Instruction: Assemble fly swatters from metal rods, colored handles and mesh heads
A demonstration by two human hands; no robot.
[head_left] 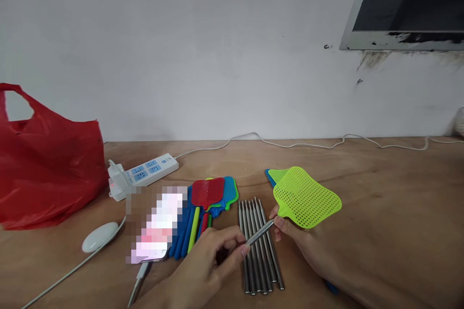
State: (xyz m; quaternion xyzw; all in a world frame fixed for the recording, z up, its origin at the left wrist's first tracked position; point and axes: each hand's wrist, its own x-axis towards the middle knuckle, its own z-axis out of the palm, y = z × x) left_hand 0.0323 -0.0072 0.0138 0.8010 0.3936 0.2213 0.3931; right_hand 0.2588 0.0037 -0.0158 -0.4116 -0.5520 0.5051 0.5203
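My left hand (213,258) is closed around a slim metal rod (261,233), which slants up to the right. At the rod's upper end, my right hand (290,228) pinches the narrow neck of a yellow-green fly swatter head (308,198) full of small holes. The neck meets the rod there; my fingers hide how far it is seated. Beneath both hands several metal rods (255,270) lie side by side on the wooden table. Behind the held head, another light-green head (281,174) rests over a blue one (269,178).
Left of the rods are stacked red (208,191) and blue (230,188) swatter heads and coloured handles (185,234). A blurred-out phone (159,231), a white mouse-shaped object (100,237), a power strip (168,165) and a red plastic bag (54,169) stand farther left. A white cable (253,133) runs along the wall.
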